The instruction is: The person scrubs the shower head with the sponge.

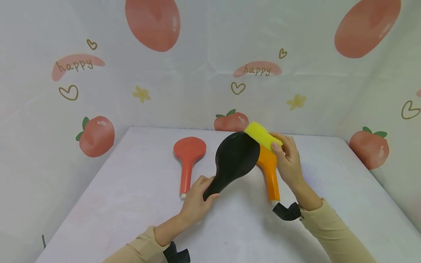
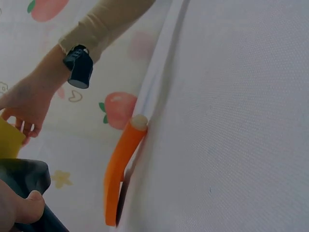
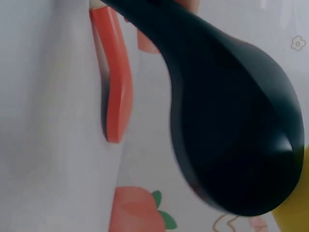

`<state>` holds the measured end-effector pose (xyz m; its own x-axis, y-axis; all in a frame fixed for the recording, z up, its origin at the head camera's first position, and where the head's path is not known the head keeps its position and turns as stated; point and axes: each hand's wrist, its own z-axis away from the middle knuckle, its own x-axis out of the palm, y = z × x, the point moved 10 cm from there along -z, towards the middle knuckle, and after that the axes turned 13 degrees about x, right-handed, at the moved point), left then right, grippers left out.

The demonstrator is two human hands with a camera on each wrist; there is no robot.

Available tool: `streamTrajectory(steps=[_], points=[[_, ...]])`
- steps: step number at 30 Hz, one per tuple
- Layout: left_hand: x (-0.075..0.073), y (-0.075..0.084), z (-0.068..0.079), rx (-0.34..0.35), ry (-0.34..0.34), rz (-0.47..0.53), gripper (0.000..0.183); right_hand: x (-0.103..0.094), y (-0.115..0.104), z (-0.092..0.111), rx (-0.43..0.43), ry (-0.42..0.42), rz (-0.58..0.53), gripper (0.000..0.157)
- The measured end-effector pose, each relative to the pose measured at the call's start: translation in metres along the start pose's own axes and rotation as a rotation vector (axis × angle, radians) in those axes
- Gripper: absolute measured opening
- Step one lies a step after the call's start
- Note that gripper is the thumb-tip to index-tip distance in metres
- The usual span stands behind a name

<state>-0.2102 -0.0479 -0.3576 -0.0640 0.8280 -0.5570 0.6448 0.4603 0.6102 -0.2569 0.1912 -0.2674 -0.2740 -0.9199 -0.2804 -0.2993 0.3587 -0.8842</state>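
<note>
My left hand [image 1: 196, 201] grips the narrow handle of a black shower head [image 1: 237, 154], its round head tilted up above the table. In my right hand [image 1: 289, 161], thumb and fingers pinch a yellow sponge [image 1: 261, 135], laid right at the upper right edge of the black head. A red shower head [image 1: 188, 157] lies on the table to the left, its pale handle end near my left hand. Partly hidden behind the black one and the sponge, an orange shower head [image 1: 271, 175] lies on the right; the left wrist view shows its side profile.
The white-covered table [image 1: 112, 204] reaches back to a printed cloth backdrop [image 1: 190, 87] with peaches, hearts and the word happy. A black wrist camera [image 1: 287, 212] sits at the right cuff, another black mount [image 1: 177, 254] at the left cuff.
</note>
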Motion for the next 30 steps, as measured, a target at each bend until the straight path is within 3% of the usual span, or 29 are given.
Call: streamTrajectory(steps=[5,14,20,24,30], points=[[-0.003,0.004,0.001,0.034,0.023,-0.045,0.047,-0.004,-0.018,0.005,-0.131,0.047,0.019,0.028],[-0.006,0.006,-0.002,0.064,0.029,-0.160,0.047,-0.008,-0.007,0.003,-0.036,0.054,0.067,0.028],[-0.002,0.007,-0.003,0.083,0.004,-0.210,0.046,0.006,-0.025,0.013,-0.138,0.016,0.083,0.029],[-0.001,0.007,-0.002,0.074,-0.004,-0.200,0.045,0.007,-0.033,0.017,-0.206,0.042,0.138,0.029],[-0.003,0.006,-0.001,0.067,0.003,-0.214,0.045,-0.001,-0.028,0.013,-0.154,0.083,0.158,0.027]])
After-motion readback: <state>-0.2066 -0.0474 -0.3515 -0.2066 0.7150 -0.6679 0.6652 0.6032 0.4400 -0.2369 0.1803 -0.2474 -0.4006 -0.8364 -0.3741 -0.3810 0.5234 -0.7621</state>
